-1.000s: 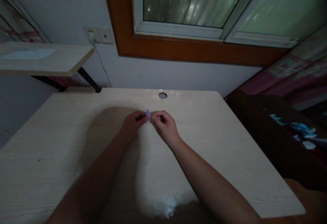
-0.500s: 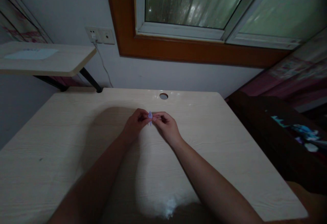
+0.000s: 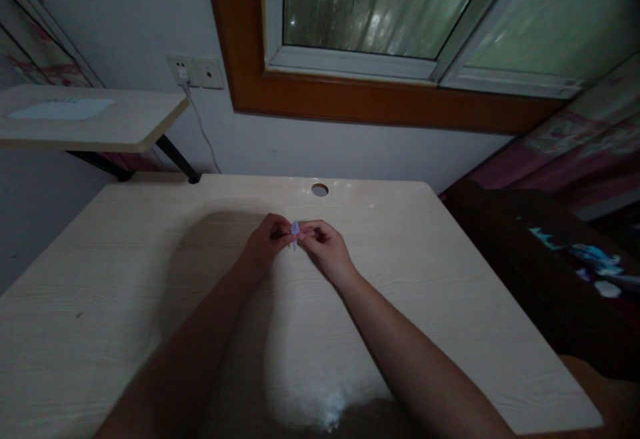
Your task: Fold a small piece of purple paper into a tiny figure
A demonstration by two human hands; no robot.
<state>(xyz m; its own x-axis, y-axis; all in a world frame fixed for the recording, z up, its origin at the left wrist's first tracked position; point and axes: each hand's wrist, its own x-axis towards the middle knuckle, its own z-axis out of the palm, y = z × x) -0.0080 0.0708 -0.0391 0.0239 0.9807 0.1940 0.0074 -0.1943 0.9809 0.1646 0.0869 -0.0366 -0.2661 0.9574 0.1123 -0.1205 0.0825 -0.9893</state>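
Note:
Between my two hands is a small light-purple piece of folded paper (image 3: pixel 295 227), pointed at the top and with a thin part below. My left hand (image 3: pixel 267 242) pinches its left side with thumb and fingertips. From the right, the thumb and fingers of my right hand (image 3: pixel 327 245) are closed on the other side. Both hands are just above or resting on the pale wooden desk (image 3: pixel 425 305); which of these I cannot tell. The fingertips hide much of the paper, and its exact folded shape is too small to make out.
A raised shelf (image 3: pixel 155 119) with a white sheet (image 3: pixel 63 109) stands at the left on black legs. A round cable hole (image 3: pixel 320 189) lies near the desk's back edge. A white cable (image 3: pixel 203 129) hangs from the wall socket (image 3: pixel 195 72). Beyond the right edge lie several small items (image 3: pixel 595 259).
The purple paper has tilted slightly between my fingertips, its top leaning a little to the right. Both hands stay almost in place.

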